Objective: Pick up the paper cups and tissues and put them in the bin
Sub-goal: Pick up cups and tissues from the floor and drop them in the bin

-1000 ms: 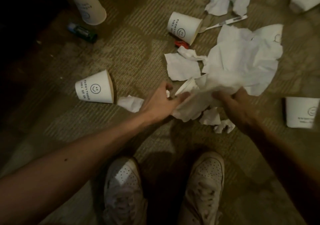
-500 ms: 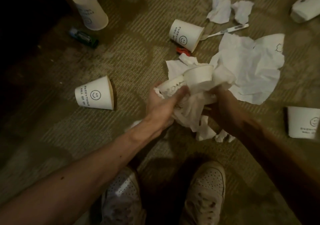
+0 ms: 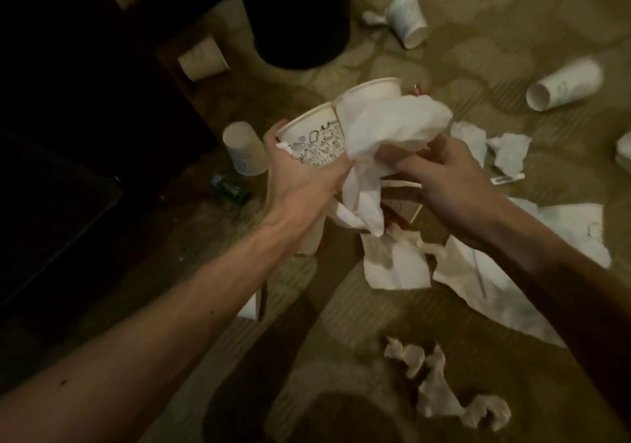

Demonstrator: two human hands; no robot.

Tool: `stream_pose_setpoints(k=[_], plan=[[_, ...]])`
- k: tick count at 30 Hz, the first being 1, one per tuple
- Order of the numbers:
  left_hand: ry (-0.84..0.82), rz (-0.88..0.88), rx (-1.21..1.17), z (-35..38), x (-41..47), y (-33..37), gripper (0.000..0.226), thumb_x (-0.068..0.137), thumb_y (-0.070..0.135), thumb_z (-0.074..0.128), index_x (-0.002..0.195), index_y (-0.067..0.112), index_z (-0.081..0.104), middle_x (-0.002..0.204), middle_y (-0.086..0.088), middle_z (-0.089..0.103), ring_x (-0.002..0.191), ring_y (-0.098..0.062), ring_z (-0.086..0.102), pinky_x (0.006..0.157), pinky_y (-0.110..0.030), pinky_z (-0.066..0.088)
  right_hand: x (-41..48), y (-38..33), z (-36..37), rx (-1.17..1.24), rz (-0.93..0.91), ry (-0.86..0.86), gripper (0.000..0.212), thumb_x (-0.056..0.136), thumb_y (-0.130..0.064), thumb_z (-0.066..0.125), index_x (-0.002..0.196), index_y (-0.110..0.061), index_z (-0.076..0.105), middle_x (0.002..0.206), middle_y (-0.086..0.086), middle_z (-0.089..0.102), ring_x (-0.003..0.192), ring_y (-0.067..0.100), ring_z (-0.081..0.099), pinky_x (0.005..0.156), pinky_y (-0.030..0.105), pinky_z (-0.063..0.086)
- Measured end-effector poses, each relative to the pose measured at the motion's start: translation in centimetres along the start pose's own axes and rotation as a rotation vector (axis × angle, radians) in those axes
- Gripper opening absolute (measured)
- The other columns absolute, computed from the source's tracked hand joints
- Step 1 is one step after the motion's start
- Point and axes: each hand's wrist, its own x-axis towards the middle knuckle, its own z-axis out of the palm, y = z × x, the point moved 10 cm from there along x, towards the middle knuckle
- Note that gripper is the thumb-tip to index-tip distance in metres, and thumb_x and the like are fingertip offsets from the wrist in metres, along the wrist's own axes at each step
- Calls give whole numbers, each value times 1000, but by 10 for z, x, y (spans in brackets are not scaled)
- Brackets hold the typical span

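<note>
1. Paper cups [image 3: 314, 139] at frame centre, left hand [image 3: 300, 176] grip clenched round them.
2. Right hand [image 3: 444, 183] grip pinches tissues [image 3: 386, 125] against the cups.
3. Carry step; next needs reaching black bin [image 3: 300, 16], upper centre.

One cup [image 3: 203, 58] lies left of the bin [image 3: 300, 26]; two more cups [image 3: 408, 19] lie right of it. The held cups [image 3: 317, 142] and tissue [image 3: 386, 125] are in front of the bin, loose tissues [image 3: 396, 265] nearer still.
</note>
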Motion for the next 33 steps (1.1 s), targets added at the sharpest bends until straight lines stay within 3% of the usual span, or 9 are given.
stream_pose_setpoints(k=[4, 8, 12, 16, 20, 22, 25, 27, 33], plan=[[96, 60, 53, -8, 24, 44, 85, 74, 29, 85, 138, 22, 31, 108, 14, 52, 94, 0, 56, 76, -14, 54, 22, -40, 4, -23, -30, -149, 37, 81, -34, 67, 114, -19, 64, 108, 0, 74, 104, 17, 70, 88, 44, 57], [106, 64, 54, -2, 38, 85, 88, 72, 27, 87, 139, 23, 30, 118, 6, 56, 104, -5, 58, 81, -25, 54, 38, -82, 0, 58, -9, -188, 63, 70, -71, 61, 110, -22, 65, 104, -4, 75, 100, 14, 71, 82, 42, 59], [90, 73, 19, 9, 48, 130, 86, 73, 24, 85, 138, 26, 29, 110, 9, 59, 99, -4, 61, 77, -19, 56, 61, -116, -20, 26, 28, -10, 45, 80, -54, 69, 110, -20, 65, 102, -2, 75, 92, 14, 73, 82, 45, 61], [96, 78, -26, 0, 68, 165, 95, 72, 23, 88, 142, 32, 24, 110, 8, 60, 103, -8, 62, 90, -37, 56, 91, -147, -18, -92, 33, -14, 44, 83, -55, 68, 114, -23, 67, 104, -8, 74, 98, 12, 70, 88, 44, 58], [102, 226, -14, -14, 106, 199, 99, 77, 9, 82, 150, 30, 18, 106, 16, 55, 87, 11, 62, 71, -10, 53, 131, -176, -11, -234, -19, -26, 38, 86, -53, 65, 108, -22, 70, 105, -7, 73, 97, 10, 67, 84, 33, 55], [66, 333, -10, -11, 132, 223, 104, 76, 7, 83, 152, 31, 15, 112, 18, 54, 90, 17, 61, 74, -7, 52, 160, -192, -13, -212, -56, 6, 35, 86, -47, 68, 113, -26, 64, 106, -8, 72, 97, 12, 69, 84, 33, 56], [35, 556, 43, -5, 176, 279, 107, 73, 8, 85, 152, 26, 15, 132, 14, 46, 110, 8, 55, 91, -14, 51, 207, -234, -25, -190, -204, 140, 69, 85, -39, 73, 143, -33, 35, 120, -2, 65, 103, 16, 67, 87, 39, 57], [34, 684, 77, 0, 205, 316, 107, 70, 8, 85, 152, 18, 17, 139, 3, 40, 115, 5, 51, 98, -19, 50, 232, -269, -27, -238, -336, 210, 71, 89, -34, 70, 146, -34, 27, 121, -3, 62, 99, 10, 67, 81, 33, 60], [63, 860, 85, -7, 294, 365, 92, 75, 6, 81, 145, 11, 22, 132, 0, 38, 106, 14, 53, 83, -13, 52, 307, -321, -18, -381, -531, 350, 83, 90, -37, 68, 152, -33, 12, 129, 0, 62, 112, 16, 63, 99, 40, 52]])
